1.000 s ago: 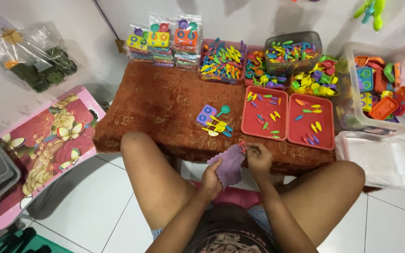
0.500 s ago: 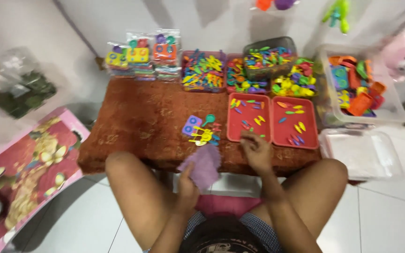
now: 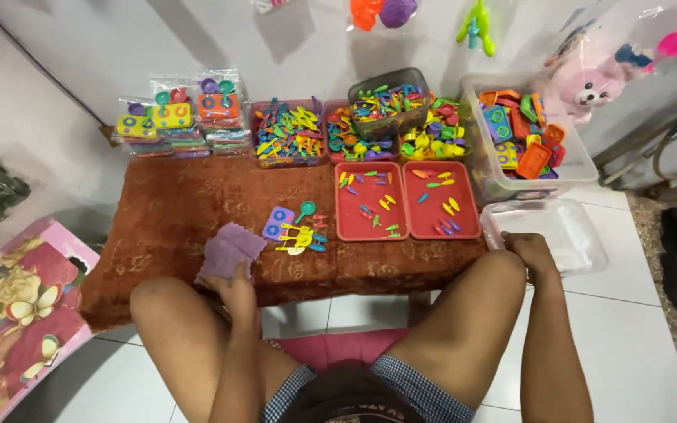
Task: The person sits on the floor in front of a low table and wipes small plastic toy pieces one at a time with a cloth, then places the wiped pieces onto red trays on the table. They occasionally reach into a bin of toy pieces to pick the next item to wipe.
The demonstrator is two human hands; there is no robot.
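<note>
left hand [image 3: 237, 283]: closed on a purple cloth [image 3: 227, 251], lower left of the bench [image 3: 158, 211]
right hand [image 3: 528, 249]: resting on clear tub [image 3: 581, 243], grip unclear

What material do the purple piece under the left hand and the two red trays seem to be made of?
The purple piece under the left hand looks like soft cloth, matte and finely textured, with a bent, slightly limp edge. The two red trays look like hard plastic: smooth, even colour, moulded raised rims. The right hand touches a clear box lid, probably plastic.
</note>
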